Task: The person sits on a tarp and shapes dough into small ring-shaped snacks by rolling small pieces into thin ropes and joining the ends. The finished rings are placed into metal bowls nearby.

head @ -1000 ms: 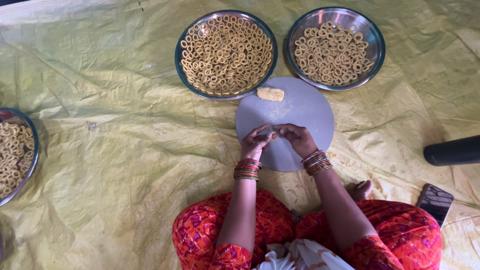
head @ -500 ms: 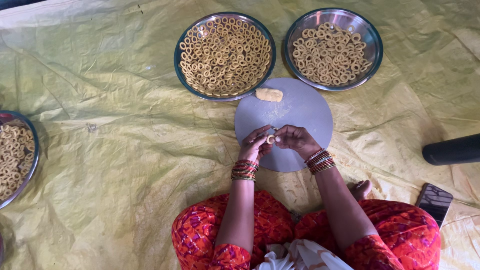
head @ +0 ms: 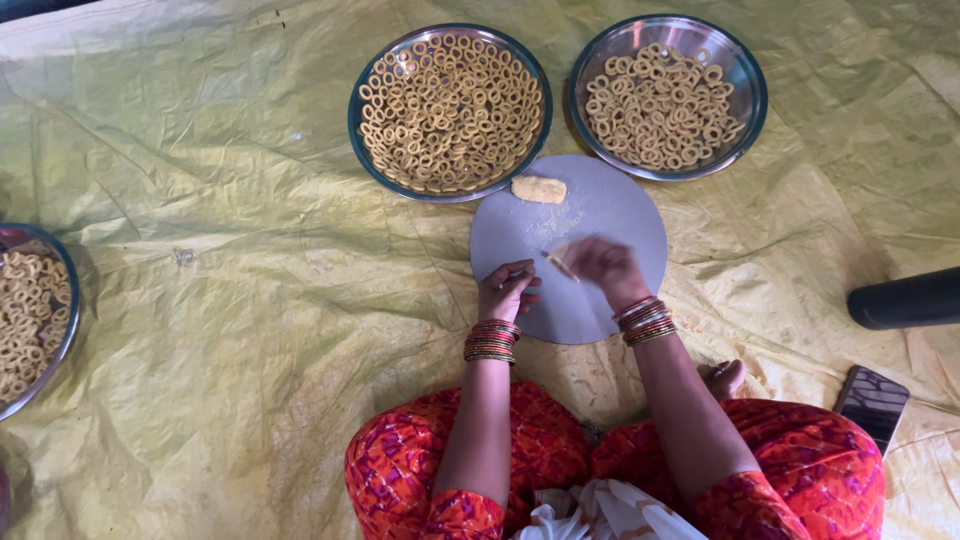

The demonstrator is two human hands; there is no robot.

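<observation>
the two hands have now separated: the right hand (head: 603, 268) pinches a thin dough strip (head: 557, 264) over the round board (head: 610, 210), while the left hand (head: 507, 291) rests curled with nothing in it, so rolling seems finished.

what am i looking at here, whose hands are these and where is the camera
The camera sits on the person's head and looks straight down, so the hands are the person's own. They sit on a yellow sheet with a round grey board before them. The right hand pinches a thin strip of dough just above the board; the left hand rests on the board beside it, fingers curled. A lump of dough lies at the board's far edge. Beyond it are two metal plates filled with small dough rings, and a third plate lies at the left edge. A dark phone lies at the right.
</observation>
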